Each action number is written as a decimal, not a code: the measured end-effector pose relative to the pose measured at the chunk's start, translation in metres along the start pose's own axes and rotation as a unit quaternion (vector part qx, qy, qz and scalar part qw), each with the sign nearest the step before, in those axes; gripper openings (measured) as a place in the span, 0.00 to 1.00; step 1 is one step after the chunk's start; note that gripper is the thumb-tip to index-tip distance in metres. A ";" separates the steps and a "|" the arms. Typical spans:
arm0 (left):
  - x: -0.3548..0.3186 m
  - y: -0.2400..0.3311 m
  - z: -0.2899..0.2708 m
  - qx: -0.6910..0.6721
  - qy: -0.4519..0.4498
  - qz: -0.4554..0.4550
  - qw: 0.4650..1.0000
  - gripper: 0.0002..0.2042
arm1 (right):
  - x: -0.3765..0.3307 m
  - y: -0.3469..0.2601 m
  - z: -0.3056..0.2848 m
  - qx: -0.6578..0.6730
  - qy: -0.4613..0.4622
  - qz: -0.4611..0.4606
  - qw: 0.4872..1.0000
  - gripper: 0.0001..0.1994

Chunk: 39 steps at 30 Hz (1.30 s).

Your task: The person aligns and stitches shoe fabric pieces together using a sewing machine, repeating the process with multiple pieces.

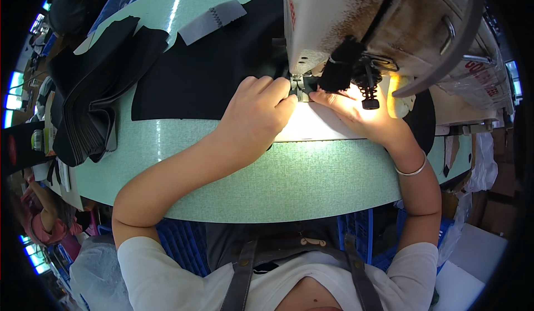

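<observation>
A sewing machine (325, 27) stands over the table, its lamp lighting the white bed plate (317, 123). Black fabric (189, 83) lies flat to the left of the presser foot (298, 83) and runs up to it. My left hand (258, 113) is closed at the fabric's edge, just left of the foot, fingers curled and pinching the cloth. On the other side of the foot, my right hand (361, 110) reaches in with thumb and fingertips together at a dark bit of fabric. Its fingers are partly hidden behind the machine's thread tensioner (367, 83).
A thick stack of black cut pieces (92, 94) hangs folded over the table's left side. A grey-white strip (212, 21) rests on the black fabric. The green table (245, 194) curves in front of me. Blue crates (356, 236) stand below it. Another person (47, 216) sits at far left.
</observation>
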State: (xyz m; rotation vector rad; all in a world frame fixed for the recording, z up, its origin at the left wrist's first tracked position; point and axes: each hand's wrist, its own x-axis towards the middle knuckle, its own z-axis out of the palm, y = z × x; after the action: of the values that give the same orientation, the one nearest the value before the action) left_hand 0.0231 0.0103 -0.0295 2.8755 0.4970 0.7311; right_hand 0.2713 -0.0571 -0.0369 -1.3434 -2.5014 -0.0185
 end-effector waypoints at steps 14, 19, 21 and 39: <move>0.006 -0.003 -0.010 0.061 0.035 0.083 0.994 0.07 | -0.004 -0.001 0.000 -0.134 -0.015 -0.016 0.991 0.09; 0.003 -0.023 -0.024 0.051 0.055 0.060 0.995 0.07 | 0.002 0.000 -0.007 0.060 0.126 0.035 0.990 0.09; 0.001 -0.024 -0.022 -0.035 -0.038 0.093 0.994 0.09 | 0.010 -0.005 -0.013 0.090 0.116 -0.004 0.989 0.07; 0.006 -0.004 -0.001 0.084 0.079 0.065 0.991 0.03 | 0.013 -0.029 -0.013 -0.211 0.089 -0.046 0.972 0.11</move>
State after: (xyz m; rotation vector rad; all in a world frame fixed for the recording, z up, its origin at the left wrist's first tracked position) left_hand 0.0265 0.0162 -0.0264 3.0454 0.4107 0.9890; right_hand 0.2438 -0.0649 -0.0176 -1.3001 -2.4881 -0.6949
